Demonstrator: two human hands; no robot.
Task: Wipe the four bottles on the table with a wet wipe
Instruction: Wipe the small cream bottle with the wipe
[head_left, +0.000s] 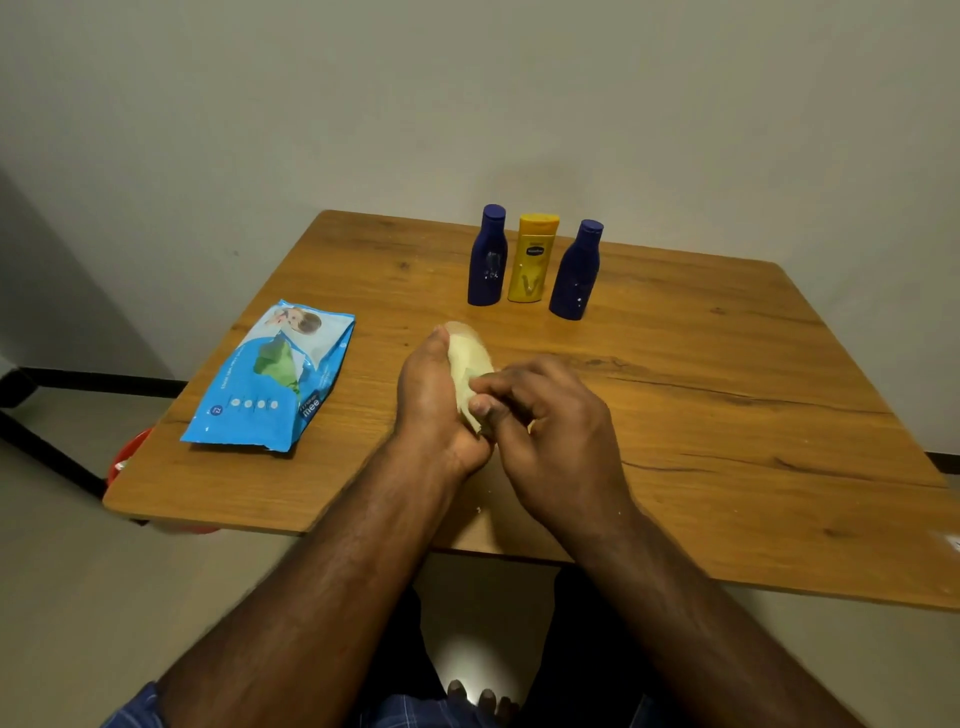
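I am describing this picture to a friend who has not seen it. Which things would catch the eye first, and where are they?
Both hands meet at the table's middle: the left hand holds a pale bottle while the right hand pinches something at it. Behind them stand two dark blue bottles flanking a yellow bottle. A blue wet wipe pack lies left.

My left hand (434, 400) curls upright around something pale, thumb up. My right hand (550, 426) meets it, fingertips (480, 402) pinching at its side. Both bare forearms reach forward, converging.
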